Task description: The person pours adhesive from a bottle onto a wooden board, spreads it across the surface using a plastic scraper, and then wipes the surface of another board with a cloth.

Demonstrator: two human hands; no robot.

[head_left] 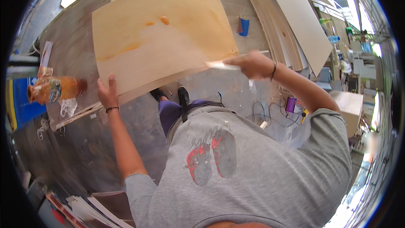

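A pale wooden board point(168, 59) lies on the worktable, with amber-orange liquid point(164, 20) in a few puddles and streaks on its top. My left hand point(108, 94) grips the board's near left corner, thumb on the upper face and the other fingers partly hidden. At the near right edge, my right hand point(256, 65) is closed round a flat whitish spreading tool point(222, 65). Motion smears the tool, so I cannot tell whether it is a scraper or a brush. Its blade is at the board's edge.
An orange-stained plastic bottle point(55, 89) lies left of the board near the table edge. A blue cup point(243, 26) is beyond the right side. Long wood sheets point(295, 21) are stacked at the far right. Cables point(274, 112) and a purple object point(290, 105) lie on the floor.
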